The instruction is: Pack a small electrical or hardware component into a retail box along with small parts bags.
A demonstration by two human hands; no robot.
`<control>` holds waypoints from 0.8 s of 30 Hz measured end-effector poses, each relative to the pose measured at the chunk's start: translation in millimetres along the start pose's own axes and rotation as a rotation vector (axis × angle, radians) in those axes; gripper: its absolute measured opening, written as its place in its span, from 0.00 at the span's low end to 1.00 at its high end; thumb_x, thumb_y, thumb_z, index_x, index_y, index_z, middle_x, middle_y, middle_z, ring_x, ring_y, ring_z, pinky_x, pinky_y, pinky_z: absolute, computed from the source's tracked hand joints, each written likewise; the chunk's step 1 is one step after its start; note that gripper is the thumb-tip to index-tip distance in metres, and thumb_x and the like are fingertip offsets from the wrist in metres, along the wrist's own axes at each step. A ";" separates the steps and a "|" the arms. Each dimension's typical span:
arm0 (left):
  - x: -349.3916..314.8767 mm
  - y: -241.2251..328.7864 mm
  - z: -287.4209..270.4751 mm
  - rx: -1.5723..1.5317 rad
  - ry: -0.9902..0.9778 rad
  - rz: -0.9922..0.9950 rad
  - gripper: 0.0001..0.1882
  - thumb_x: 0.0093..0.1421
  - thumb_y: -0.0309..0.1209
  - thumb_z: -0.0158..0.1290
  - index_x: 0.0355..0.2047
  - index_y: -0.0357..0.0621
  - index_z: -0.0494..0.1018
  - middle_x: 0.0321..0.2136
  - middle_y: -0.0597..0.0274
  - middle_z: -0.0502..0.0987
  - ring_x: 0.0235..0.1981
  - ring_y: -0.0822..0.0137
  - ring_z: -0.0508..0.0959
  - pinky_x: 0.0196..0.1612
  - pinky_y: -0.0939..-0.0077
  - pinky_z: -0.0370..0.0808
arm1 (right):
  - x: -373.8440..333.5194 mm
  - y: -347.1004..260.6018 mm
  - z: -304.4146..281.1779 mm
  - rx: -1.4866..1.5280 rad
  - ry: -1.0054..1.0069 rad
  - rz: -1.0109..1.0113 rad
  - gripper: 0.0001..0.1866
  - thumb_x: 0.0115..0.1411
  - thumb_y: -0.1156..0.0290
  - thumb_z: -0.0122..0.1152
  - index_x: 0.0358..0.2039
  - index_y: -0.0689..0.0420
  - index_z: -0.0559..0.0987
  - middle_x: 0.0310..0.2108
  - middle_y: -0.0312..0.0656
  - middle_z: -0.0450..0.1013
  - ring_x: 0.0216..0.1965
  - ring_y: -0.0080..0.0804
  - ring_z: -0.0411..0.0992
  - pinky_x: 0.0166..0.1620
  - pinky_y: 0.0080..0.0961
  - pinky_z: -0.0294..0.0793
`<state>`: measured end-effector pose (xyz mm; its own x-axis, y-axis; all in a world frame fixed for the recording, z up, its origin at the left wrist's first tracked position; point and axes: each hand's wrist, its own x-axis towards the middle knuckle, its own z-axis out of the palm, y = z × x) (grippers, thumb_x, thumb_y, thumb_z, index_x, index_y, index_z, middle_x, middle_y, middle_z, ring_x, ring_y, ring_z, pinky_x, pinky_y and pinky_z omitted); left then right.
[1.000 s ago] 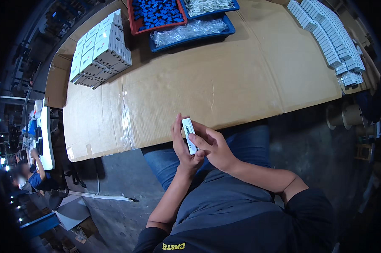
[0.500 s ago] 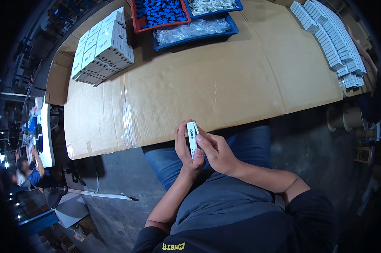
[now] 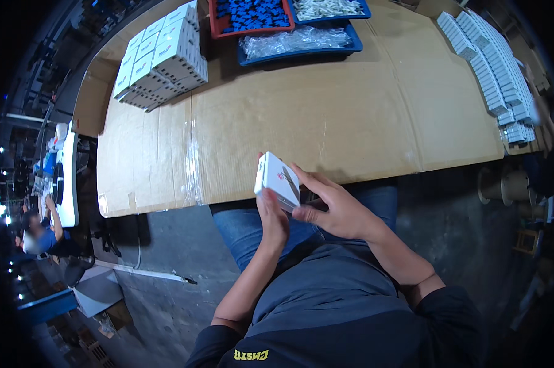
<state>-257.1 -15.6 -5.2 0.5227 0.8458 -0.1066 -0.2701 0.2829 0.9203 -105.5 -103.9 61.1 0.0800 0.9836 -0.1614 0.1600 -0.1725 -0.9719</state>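
Observation:
A small flat white box (image 3: 282, 179) with printing on its broad face is held tilted above my lap, by the near edge of the table. My left hand (image 3: 273, 218) grips it from the left and below, with the thumb along its near side and other fingers hidden behind it. From the right, my right hand (image 3: 344, 211) holds the box's edge, its thumb at the near corner and its fingers toward the far one. Part of the right fingers' contact with the box is hard to make out.
On the cardboard-covered table (image 3: 301, 116) stand stacked white boxes (image 3: 166, 55) at far left. Behind are a red tray (image 3: 252, 30) of blue parts, a blue tray (image 3: 301, 58) of clear bags and another tray (image 3: 329, 9) of whitish pieces. Rows of small white boxes (image 3: 492, 67) line the right.
The box has been turned from its narrow side to show its broad face, and raised slightly away from me. My right hand has shifted from over it to its right edge.

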 end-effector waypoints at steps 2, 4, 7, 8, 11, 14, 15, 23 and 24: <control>0.5 10.6 11.7 -0.093 0.034 -0.116 0.47 0.74 0.67 0.38 0.78 0.46 0.50 0.69 0.52 0.65 0.67 0.58 0.70 0.68 0.61 0.69 | -3.2 8.5 0.6 -0.285 0.080 -0.101 0.51 0.63 0.43 0.70 0.77 0.56 0.59 0.72 0.55 0.60 0.71 0.48 0.64 0.69 0.41 0.68; -1.6 17.1 19.9 -0.265 0.035 -0.340 0.42 0.75 0.66 0.33 0.75 0.47 0.58 0.63 0.53 0.73 0.62 0.59 0.76 0.64 0.62 0.75 | -0.8 22.2 1.3 -0.524 0.196 -0.309 0.52 0.54 0.45 0.77 0.73 0.57 0.68 0.73 0.55 0.59 0.71 0.56 0.64 0.69 0.45 0.68; -11.8 24.8 28.8 -0.321 -0.096 -0.505 0.41 0.75 0.66 0.35 0.72 0.46 0.62 0.60 0.54 0.75 0.60 0.58 0.78 0.61 0.63 0.77 | 11.8 35.7 -8.3 -0.537 0.267 -0.584 0.50 0.55 0.44 0.76 0.71 0.59 0.70 0.71 0.56 0.61 0.70 0.55 0.65 0.69 0.48 0.69; -12.5 30.2 33.7 -0.311 -0.100 -0.513 0.42 0.76 0.65 0.31 0.73 0.44 0.57 0.61 0.52 0.74 0.60 0.57 0.79 0.60 0.64 0.79 | 14.2 35.8 -10.9 -0.561 0.287 -0.630 0.51 0.53 0.41 0.75 0.69 0.62 0.71 0.71 0.57 0.63 0.70 0.56 0.66 0.70 0.50 0.68; -17.3 34.4 37.2 -0.335 -0.192 -0.490 0.41 0.76 0.65 0.32 0.71 0.43 0.59 0.58 0.52 0.75 0.57 0.59 0.80 0.58 0.65 0.80 | 18.6 35.4 -14.5 -0.562 0.283 -0.748 0.51 0.54 0.40 0.73 0.68 0.65 0.71 0.69 0.58 0.66 0.68 0.58 0.68 0.69 0.50 0.69; -18.4 30.8 37.8 -0.324 -0.163 -0.479 0.38 0.77 0.64 0.33 0.68 0.43 0.61 0.55 0.54 0.76 0.54 0.62 0.81 0.56 0.66 0.80 | 19.8 42.1 -12.5 -0.590 0.329 -0.806 0.52 0.56 0.37 0.70 0.66 0.69 0.72 0.65 0.62 0.70 0.64 0.59 0.73 0.66 0.48 0.73; -19.0 30.5 37.8 -0.308 -0.152 -0.478 0.38 0.77 0.63 0.34 0.67 0.42 0.62 0.54 0.55 0.76 0.53 0.63 0.81 0.56 0.67 0.80 | 19.8 43.8 -12.4 -0.591 0.335 -0.808 0.51 0.57 0.37 0.69 0.66 0.69 0.72 0.65 0.62 0.70 0.63 0.59 0.73 0.65 0.47 0.74; -12.1 22.8 28.1 -0.259 -0.109 -0.499 0.37 0.77 0.64 0.35 0.63 0.41 0.67 0.50 0.58 0.78 0.46 0.69 0.80 0.51 0.69 0.78 | 27.7 60.8 -5.6 -0.391 0.313 -0.723 0.51 0.66 0.33 0.57 0.68 0.71 0.69 0.65 0.65 0.70 0.63 0.61 0.73 0.64 0.44 0.75; -10.4 20.3 25.6 -0.247 -0.182 -0.515 0.38 0.77 0.64 0.34 0.66 0.44 0.64 0.52 0.57 0.77 0.51 0.66 0.79 0.57 0.66 0.77 | 28.7 63.7 -3.7 -0.278 0.334 -0.677 0.51 0.68 0.31 0.52 0.69 0.71 0.69 0.66 0.64 0.70 0.64 0.61 0.73 0.64 0.43 0.74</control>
<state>-247.2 -30.2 24.1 0.7604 0.4870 -0.4296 -0.1138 0.7513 0.6501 -89.4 -86.9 -4.8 0.1609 0.8192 0.5505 0.5144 0.4064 -0.7551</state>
